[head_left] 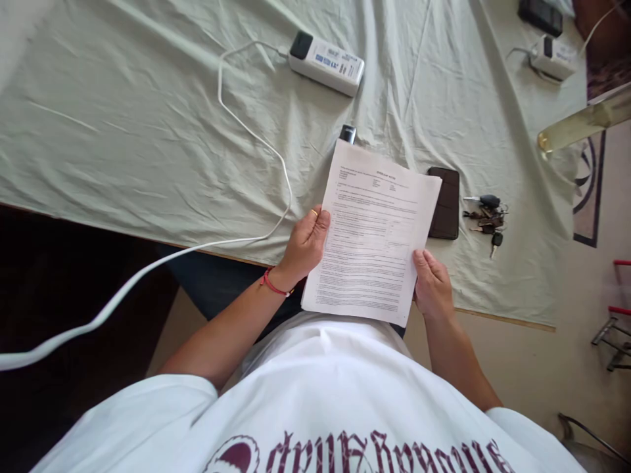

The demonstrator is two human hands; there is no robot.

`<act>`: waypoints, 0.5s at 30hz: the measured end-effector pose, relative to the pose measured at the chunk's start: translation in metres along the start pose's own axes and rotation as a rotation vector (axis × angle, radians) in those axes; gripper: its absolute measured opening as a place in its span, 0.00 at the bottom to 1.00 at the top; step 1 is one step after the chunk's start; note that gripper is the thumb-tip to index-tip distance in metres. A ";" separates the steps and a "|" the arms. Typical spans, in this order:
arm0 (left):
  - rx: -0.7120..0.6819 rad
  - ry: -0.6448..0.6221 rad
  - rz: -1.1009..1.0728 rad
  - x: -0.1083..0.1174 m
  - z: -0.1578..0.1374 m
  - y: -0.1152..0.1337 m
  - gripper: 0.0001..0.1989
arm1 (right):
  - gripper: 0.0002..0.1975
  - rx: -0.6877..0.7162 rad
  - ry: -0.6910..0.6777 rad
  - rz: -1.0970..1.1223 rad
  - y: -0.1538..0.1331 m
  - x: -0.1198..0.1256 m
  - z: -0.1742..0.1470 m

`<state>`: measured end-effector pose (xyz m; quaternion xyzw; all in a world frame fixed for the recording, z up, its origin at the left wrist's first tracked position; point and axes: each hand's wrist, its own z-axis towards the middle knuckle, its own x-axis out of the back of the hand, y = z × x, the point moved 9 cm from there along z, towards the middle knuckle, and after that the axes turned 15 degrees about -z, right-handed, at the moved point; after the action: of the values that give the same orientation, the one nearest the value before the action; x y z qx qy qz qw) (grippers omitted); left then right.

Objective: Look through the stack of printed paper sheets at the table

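Note:
A stack of printed paper sheets (369, 243) is held up in front of my shirt, over the table's near edge. My left hand (309, 242) grips its left side, thumb on top and fingers behind. On the right side, my right hand (434, 281) pinches the lower edge, its fingers mostly hidden under the sheets. The top page carries a heading and dense small print. Part of a dark, shiny object (348, 134) shows past the upper left corner; the rest is covered. Beyond the right edge lies a dark brown wallet or phone case (444, 205), partly hidden by the paper.
A bunch of keys (489, 217) lies right of the dark case. A white power bank-like box (327, 64) sits farther back, its white cable (280, 157) running left off the pale tablecloth (148, 131). Another white box (553, 59) and a black object (541, 16) are far right.

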<state>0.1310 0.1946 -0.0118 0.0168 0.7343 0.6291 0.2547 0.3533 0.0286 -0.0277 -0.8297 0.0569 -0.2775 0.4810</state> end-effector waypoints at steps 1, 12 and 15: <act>0.006 -0.011 0.002 -0.001 0.000 0.000 0.20 | 0.21 -0.004 -0.014 -0.010 0.000 0.000 0.000; -0.003 0.047 0.490 0.020 0.025 0.017 0.16 | 0.21 -0.027 -0.192 -0.117 0.005 -0.006 -0.004; -0.054 0.069 0.669 0.017 0.039 0.029 0.14 | 0.20 -0.015 -0.220 -0.127 0.003 -0.008 -0.004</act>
<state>0.1231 0.2419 0.0067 0.2290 0.6792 0.6972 0.0095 0.3453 0.0265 -0.0318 -0.8606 -0.0470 -0.2142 0.4597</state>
